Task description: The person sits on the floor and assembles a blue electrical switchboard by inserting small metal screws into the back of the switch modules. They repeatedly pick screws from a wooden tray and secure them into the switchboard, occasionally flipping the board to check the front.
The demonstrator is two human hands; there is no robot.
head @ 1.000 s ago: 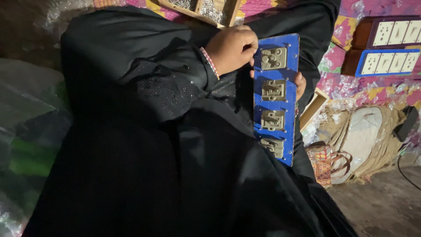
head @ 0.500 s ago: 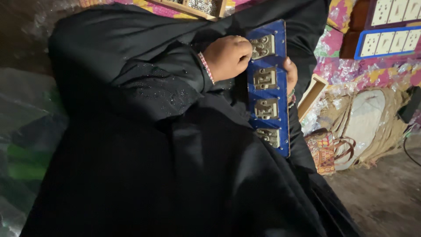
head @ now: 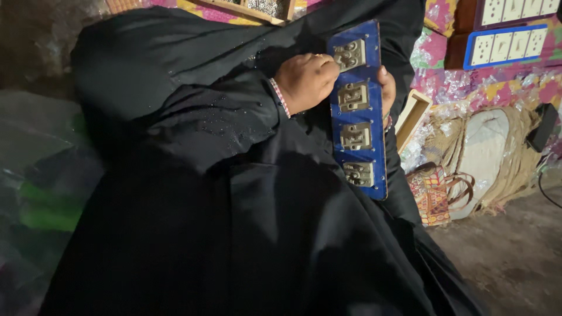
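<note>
Dim floor (head: 515, 263) fills the lower right of the frame, with a woven straw bag (head: 492, 158) and a small patterned bag (head: 432, 196) on it, and two blue boards with white switches (head: 506, 44) lie on a colourful cloth at the upper right. On my lap, over my black robe (head: 234, 222), the long blue board (head: 358, 111) stands almost upright at the upper centre, with four metal switch parts in a row. My left hand (head: 304, 82) is clenched against its left edge beside the top part, while my right hand (head: 386, 88) is grasping the board from behind, its fingers (head: 385, 79) showing at the right edge.
</note>
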